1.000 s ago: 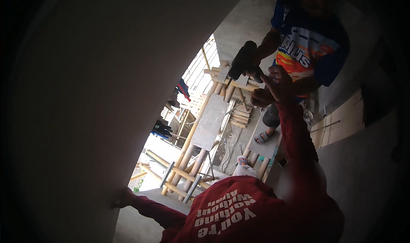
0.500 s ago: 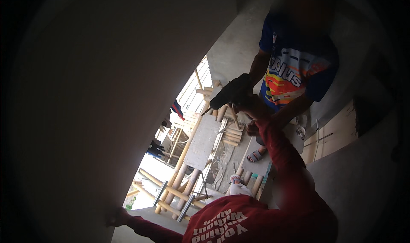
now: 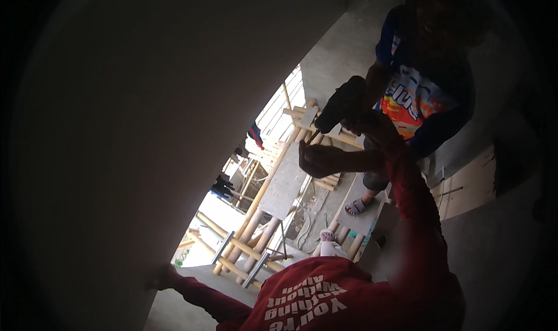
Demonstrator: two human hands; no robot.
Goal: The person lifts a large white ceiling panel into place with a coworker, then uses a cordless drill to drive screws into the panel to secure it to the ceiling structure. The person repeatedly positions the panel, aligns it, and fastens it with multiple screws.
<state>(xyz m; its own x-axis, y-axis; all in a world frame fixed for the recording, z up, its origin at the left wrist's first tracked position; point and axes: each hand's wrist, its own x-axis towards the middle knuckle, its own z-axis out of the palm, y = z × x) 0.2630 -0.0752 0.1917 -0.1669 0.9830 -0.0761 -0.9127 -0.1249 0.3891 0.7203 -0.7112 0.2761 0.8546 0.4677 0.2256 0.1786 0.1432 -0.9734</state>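
My right hand [image 3: 372, 125], in a red sleeve, is closed around the lower part of a dark power drill [image 3: 342, 103]. A thin bit [image 3: 314, 137] points down and left from the drill. A co-worker's hand [image 3: 318, 160] is at the tip of that bit, its fingers drawn together, the bare forearm passing by my right wrist. The co-worker's other arm reaches down behind the drill. My left hand [image 3: 167, 277] rests at the lower edge of a large dark panel [image 3: 133, 127]; its fingers fade into shadow.
The co-worker [image 3: 418, 98] in a blue patterned shirt stands at the right. Below are bamboo scaffold poles [image 3: 247, 247], a grey board [image 3: 285, 180] laid on them, and a sandalled foot [image 3: 356, 206]. A bright barred opening [image 3: 285, 98] lies beyond. A grey wall [image 3: 334, 46] rises behind.
The co-worker's hand has moved left from beside my right wrist to the drill bit. The drill sits higher and farther right in view, while the scene has also shifted right. My left hand stays at the panel.
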